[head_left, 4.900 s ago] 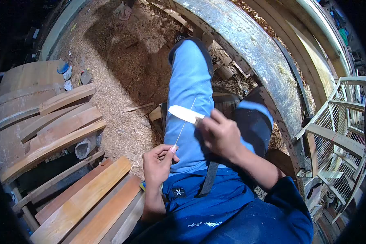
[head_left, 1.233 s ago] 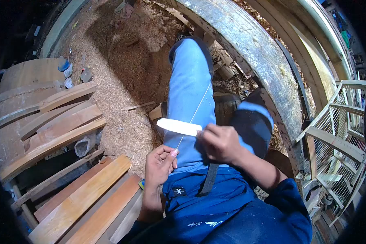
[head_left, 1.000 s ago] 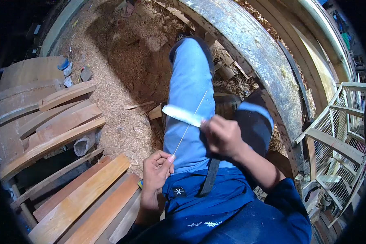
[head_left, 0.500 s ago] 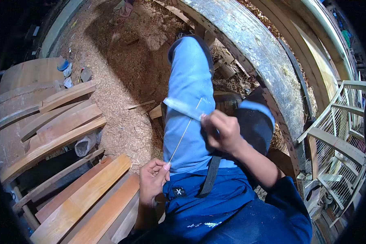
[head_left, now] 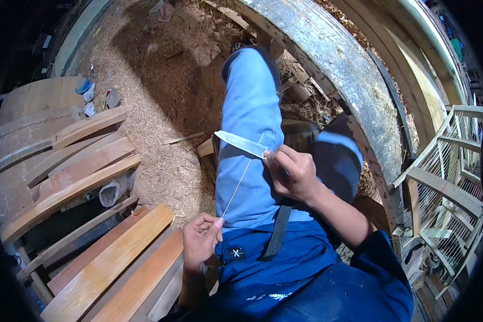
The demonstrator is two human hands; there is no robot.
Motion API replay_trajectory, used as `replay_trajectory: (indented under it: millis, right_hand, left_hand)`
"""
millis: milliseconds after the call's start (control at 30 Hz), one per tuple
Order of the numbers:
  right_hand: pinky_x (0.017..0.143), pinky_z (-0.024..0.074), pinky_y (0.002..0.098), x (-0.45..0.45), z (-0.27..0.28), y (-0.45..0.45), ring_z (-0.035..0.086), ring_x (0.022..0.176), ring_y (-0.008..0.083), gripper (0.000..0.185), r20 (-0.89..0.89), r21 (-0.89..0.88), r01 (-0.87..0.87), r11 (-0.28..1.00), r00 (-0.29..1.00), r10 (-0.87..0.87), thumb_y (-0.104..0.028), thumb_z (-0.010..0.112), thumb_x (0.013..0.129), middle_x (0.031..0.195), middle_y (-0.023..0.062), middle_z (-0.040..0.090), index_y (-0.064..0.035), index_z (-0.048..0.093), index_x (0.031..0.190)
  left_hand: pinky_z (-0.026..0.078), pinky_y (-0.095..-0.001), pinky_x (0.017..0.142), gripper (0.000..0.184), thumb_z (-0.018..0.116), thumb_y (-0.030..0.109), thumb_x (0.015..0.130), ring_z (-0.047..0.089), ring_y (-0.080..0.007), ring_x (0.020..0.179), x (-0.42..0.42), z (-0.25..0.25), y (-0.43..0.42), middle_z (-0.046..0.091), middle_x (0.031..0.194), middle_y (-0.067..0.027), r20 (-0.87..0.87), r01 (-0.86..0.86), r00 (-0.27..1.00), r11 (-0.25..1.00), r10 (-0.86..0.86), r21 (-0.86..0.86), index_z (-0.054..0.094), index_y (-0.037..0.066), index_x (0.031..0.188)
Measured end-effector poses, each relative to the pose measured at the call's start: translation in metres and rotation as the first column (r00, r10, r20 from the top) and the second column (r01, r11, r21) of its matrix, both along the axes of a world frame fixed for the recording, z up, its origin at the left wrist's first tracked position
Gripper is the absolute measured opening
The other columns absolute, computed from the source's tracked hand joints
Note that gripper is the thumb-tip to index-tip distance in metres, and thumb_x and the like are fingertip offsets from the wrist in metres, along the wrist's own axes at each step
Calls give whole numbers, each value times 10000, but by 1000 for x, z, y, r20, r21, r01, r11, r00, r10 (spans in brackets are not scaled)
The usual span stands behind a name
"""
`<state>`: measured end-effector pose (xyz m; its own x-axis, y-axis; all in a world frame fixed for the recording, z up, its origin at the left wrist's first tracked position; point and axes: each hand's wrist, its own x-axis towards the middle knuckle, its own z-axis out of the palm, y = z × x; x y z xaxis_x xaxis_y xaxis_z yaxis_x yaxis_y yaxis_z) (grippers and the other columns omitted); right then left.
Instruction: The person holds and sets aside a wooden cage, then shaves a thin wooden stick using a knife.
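Observation:
My right hand [head_left: 294, 174] is closed around the handle end of a knife [head_left: 240, 143], its pale blade pointing left above my thigh. A thin stick [head_left: 236, 188] is pinched between the thumb and fingers of my left hand [head_left: 201, 239], near my waist. From there the stick slants up and away over my leg, and the blade crosses it near its far end. The knife's handle is mostly hidden in my fist. Below both lies my light blue trouser leg [head_left: 247, 102].
Wooden boards [head_left: 110, 249] lie at the lower left, with curved planks [head_left: 86, 161] beyond them. Wood shavings [head_left: 155, 177] cover the ground. A long weathered beam [head_left: 338, 70] curves past on the right, beside a slatted wooden frame [head_left: 445, 188].
The knife, blurred before, now shows sharply, with its blade turned slightly against the stick. My left hand and the stick's near end have shifted slightly left and down.

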<state>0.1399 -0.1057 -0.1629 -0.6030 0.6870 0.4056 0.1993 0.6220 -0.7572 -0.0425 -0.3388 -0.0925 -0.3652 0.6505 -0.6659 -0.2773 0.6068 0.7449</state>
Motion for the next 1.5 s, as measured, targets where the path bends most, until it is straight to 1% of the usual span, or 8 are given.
replay_trajectory:
  millis: [367, 400, 733, 867, 1000, 1100, 1233, 1500]
  right_hand:
    - [489, 503, 435, 11, 1, -9, 630, 562, 301, 216, 127, 65, -126, 990, 985, 117, -141, 764, 818, 773, 96, 587, -91, 693, 1016]
    - [488, 476, 418, 8, 7, 2, 613, 552, 318, 98, 44, 31, -65, 997, 997, 64, -12, 736, 844, 736, 127, 589, -39, 649, 882]
    - [496, 530, 447, 11, 7, 12, 653, 597, 337, 183, 198, 28, 59, 998, 978, -63, -128, 745, 819, 782, 107, 592, -104, 663, 981]
    - [488, 524, 448, 13, 16, -6, 662, 594, 309, 193, 244, 54, -125, 991, 964, 108, -126, 746, 795, 769, 91, 591, -127, 664, 969]
    - [497, 530, 462, 13, 9, 17, 658, 598, 319, 199, 265, 41, 40, 998, 963, -49, -130, 747, 788, 776, 97, 597, -120, 643, 957]
    - [505, 536, 462, 17, 22, -2, 652, 594, 341, 221, 269, 25, -173, 985, 950, 160, -133, 753, 810, 793, 103, 603, -113, 652, 1006]
    - [497, 525, 457, 15, 7, 17, 652, 583, 329, 202, 208, 20, 53, 998, 977, -56, -122, 747, 826, 780, 100, 594, -120, 664, 1009]
    - [482, 515, 450, 17, 15, 16, 653, 565, 313, 129, 238, 33, 68, 997, 969, -74, -127, 742, 860, 770, 96, 600, -107, 660, 957]
  left_hand:
    - [312, -215, 455, 109, 647, 71, 1035, 467, -37, 508, -3, -4, 0, 652, 679, -75, 30, -6, 1000, 1000, 5, 26, 688, -29, 1025]
    - [312, -215, 455, 109, 647, 71, 1035, 467, -37, 508, -3, -3, 1, 652, 679, -75, 30, -8, 1000, 1000, 8, 25, 688, -29, 1025]
    - [295, -211, 445, 144, 622, 65, 1046, 438, -26, 497, -2, -2, 5, 652, 681, -69, 11, 33, 999, 999, -33, 7, 704, -54, 1043]
    - [291, -209, 446, 160, 616, 74, 1051, 433, -29, 496, -3, -3, 5, 644, 673, -63, -7, 40, 999, 999, -40, -15, 711, -54, 1049]
    - [290, -207, 450, 164, 616, 79, 1051, 431, -31, 498, -1, -1, 6, 643, 673, -61, -12, 24, 1000, 1000, -24, -4, 715, -52, 1047]
    - [289, -208, 452, 166, 612, 78, 1053, 431, -30, 501, 0, -1, 8, 642, 677, -59, -21, 32, 999, 999, -33, -26, 716, -51, 1045]
    - [298, -207, 461, 169, 607, 76, 1056, 452, -34, 513, -1, 0, 10, 643, 675, -59, -8, 26, 1000, 999, -27, -25, 718, -52, 1057]
    - [326, -208, 468, 124, 644, 39, 1029, 501, -46, 529, 1, -2, 5, 662, 696, -74, -31, -14, 999, 1000, 13, -17, 710, -62, 1060]
